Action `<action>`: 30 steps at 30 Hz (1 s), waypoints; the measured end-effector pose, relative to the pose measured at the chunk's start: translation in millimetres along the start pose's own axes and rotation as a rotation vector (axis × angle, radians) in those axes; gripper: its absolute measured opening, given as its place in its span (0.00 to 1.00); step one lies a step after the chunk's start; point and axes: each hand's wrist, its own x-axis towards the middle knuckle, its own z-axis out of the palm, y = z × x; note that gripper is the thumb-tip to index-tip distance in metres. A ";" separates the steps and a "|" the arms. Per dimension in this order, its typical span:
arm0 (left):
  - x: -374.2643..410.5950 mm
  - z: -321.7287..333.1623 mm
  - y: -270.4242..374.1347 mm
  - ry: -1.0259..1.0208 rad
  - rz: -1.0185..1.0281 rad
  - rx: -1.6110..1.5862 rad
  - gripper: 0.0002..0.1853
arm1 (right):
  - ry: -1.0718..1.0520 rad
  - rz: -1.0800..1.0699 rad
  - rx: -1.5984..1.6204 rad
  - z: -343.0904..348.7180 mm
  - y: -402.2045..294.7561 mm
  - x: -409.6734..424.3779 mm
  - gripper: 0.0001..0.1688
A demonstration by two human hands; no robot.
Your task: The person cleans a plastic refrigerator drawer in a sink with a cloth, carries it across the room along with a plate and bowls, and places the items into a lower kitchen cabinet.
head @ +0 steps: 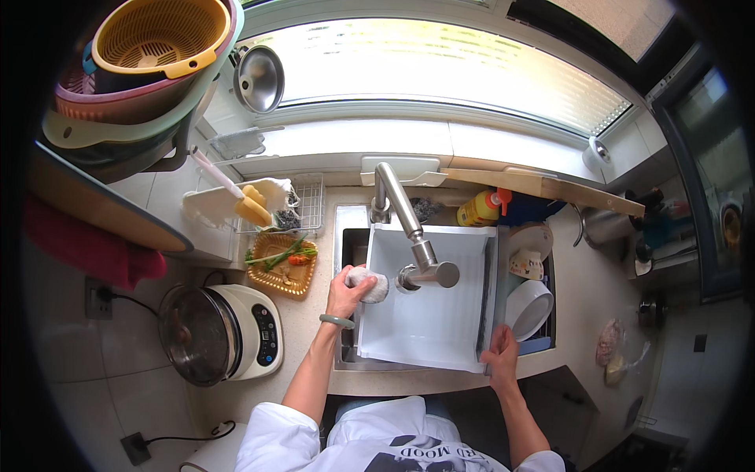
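A white plastic drawer [430, 330], probably from a refrigerator, rests over the sink [352, 248] with its clear-edged front panel to the right. My right hand [502, 357] grips the near end of that panel. At the drawer's left wall, my left hand [349, 290] holds a pale grey scrubbing pad or wadded cloth [375, 285]; which one I cannot tell. Above the drawer reaches a brushed-metal faucet [407, 218], its head over the drawer's inside. Whether water runs from it is not clear.
Right of the drawer, a white bowl [529, 310] stands in a blue rack [535, 345]. A yellow pump bottle [475, 209] is behind. To the left are a gold tray [283, 283] with vegetables and an electric cooker [253, 333]. Stacked colanders [159, 41] overhang the upper left.
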 end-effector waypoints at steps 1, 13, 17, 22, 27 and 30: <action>5.0 -1.4 -4.4 0.006 -0.005 -0.035 0.19 | 0.002 -0.025 -0.006 1.0 1.9 -2.4 0.23; 8.7 1.6 -7.7 0.141 0.208 0.199 0.12 | 0.024 -0.130 0.022 6.8 37.2 -11.9 0.21; -8.4 8.3 17.5 0.085 0.225 0.445 0.12 | 0.036 -0.112 0.047 12.0 40.2 -14.3 0.21; -9.7 8.5 -3.6 -0.042 -0.004 0.406 0.14 | 0.042 -0.134 0.015 12.3 42.9 -17.7 0.21; 17.3 12.2 -28.6 -0.022 0.091 0.347 0.14 | 0.117 -0.170 -0.122 24.7 32.6 -30.3 0.21; 43.0 22.7 -19.0 -0.017 0.140 0.340 0.15 | 0.126 -0.202 -0.138 31.3 23.0 -39.6 0.21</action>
